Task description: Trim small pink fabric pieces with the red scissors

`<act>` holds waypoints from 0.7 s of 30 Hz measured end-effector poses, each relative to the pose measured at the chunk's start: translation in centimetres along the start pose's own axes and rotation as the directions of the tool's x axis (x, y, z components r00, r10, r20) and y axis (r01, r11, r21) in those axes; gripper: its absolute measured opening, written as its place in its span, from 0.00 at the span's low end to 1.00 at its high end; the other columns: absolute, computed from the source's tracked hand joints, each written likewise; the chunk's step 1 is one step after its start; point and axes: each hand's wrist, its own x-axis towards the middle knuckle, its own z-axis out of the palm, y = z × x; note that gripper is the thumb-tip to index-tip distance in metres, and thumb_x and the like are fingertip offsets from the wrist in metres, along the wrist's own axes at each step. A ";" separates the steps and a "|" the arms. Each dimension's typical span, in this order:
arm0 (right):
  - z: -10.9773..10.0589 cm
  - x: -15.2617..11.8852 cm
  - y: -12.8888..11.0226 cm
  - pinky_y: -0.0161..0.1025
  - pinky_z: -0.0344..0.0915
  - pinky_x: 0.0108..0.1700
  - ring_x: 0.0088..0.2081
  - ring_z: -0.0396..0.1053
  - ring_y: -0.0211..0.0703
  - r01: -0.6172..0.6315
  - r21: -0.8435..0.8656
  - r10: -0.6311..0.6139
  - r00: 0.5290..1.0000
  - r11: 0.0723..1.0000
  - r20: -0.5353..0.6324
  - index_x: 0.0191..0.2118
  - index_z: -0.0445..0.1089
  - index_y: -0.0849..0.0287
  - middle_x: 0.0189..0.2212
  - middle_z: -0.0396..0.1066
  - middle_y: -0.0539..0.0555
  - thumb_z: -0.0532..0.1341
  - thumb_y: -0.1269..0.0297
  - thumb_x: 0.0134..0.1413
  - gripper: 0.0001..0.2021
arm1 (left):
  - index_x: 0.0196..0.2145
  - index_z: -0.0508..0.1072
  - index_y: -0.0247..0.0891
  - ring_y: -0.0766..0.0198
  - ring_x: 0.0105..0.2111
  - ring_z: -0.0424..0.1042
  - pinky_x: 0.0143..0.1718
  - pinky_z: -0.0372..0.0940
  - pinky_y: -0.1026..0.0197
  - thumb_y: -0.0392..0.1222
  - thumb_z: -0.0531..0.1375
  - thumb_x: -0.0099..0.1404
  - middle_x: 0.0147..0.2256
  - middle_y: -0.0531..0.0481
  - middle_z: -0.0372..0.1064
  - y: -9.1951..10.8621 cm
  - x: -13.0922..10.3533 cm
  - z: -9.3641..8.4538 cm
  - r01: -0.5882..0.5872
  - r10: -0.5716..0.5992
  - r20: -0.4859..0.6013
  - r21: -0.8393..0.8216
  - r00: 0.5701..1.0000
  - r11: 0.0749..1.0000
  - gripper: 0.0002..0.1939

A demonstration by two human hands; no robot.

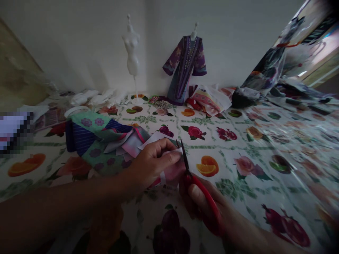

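"What did the left hand (152, 160) have?"

"A thin pink cloth (172, 173), pinched between thumb and fingers, its edge pale and soft."

"And the right hand (205, 199)?"

"It was wrapped around the scissors (186, 164), whose handles were smooth, red and curved. The slim, dark, pointed blades stood slightly parted at the cloth's right side, tips towards the bench's far edge. I couldn't tell whether they touched it."

"Where was the cloth, then?"

"Well in from the far edge of the bench (233, 123), over its glossy, fruit-and-rose-printed cover. Just left of it lay a crumpled heap (94, 141), striped blue and flowered green."

"What stood along the far edge?"

"A smooth white form (132, 53), waisted, on a thin pole. To its right hung a purple robe (182, 77), wide-sleeved and patterned, beside a crinkled plastic bag (210, 100)."
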 end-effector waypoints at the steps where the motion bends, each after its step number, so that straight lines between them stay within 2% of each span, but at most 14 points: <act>1: 0.0 0.0 0.0 0.39 0.54 0.28 0.26 0.56 0.40 0.000 0.005 0.000 1.000 1.000 0.001 0.31 0.59 0.54 0.24 0.60 0.46 0.53 0.32 0.64 0.28 | 0.35 0.70 0.38 0.67 0.32 0.66 0.36 0.61 0.62 0.48 0.63 0.67 0.32 0.54 0.68 0.0 0.0 0.0 0.001 -0.001 -0.002 0.004 1.000 1.000 0.10; 11: -0.2 -0.1 0.5 0.39 0.58 0.30 0.27 0.58 0.40 0.034 -0.035 -0.034 0.999 0.999 0.017 0.31 0.60 0.55 0.26 0.62 0.48 0.50 0.34 0.67 0.27 | 0.34 0.70 0.38 0.67 0.32 0.64 0.34 0.60 0.62 0.48 0.62 0.67 0.31 0.54 0.67 0.2 -0.1 0.1 -0.053 0.058 -0.062 0.086 0.996 0.995 0.10; 18: -0.1 -0.3 -0.2 0.39 0.56 0.29 0.26 0.57 0.40 -0.025 -0.028 0.025 1.000 0.999 0.008 0.30 0.59 0.54 0.24 0.61 0.47 0.52 0.30 0.63 0.29 | 0.34 0.70 0.38 0.65 0.33 0.66 0.37 0.62 0.61 0.47 0.62 0.66 0.32 0.54 0.68 0.4 -0.2 0.3 -0.052 0.060 -0.072 0.108 0.996 0.993 0.10; 21: 0.0 -0.3 0.0 0.39 0.54 0.28 0.25 0.57 0.39 -0.011 -0.021 0.012 1.000 1.000 0.015 0.30 0.59 0.54 0.24 0.61 0.46 0.51 0.32 0.65 0.28 | 0.35 0.69 0.38 0.66 0.32 0.66 0.36 0.62 0.61 0.47 0.62 0.66 0.32 0.54 0.68 0.3 -0.3 0.3 -0.035 0.041 -0.062 0.090 0.997 0.995 0.10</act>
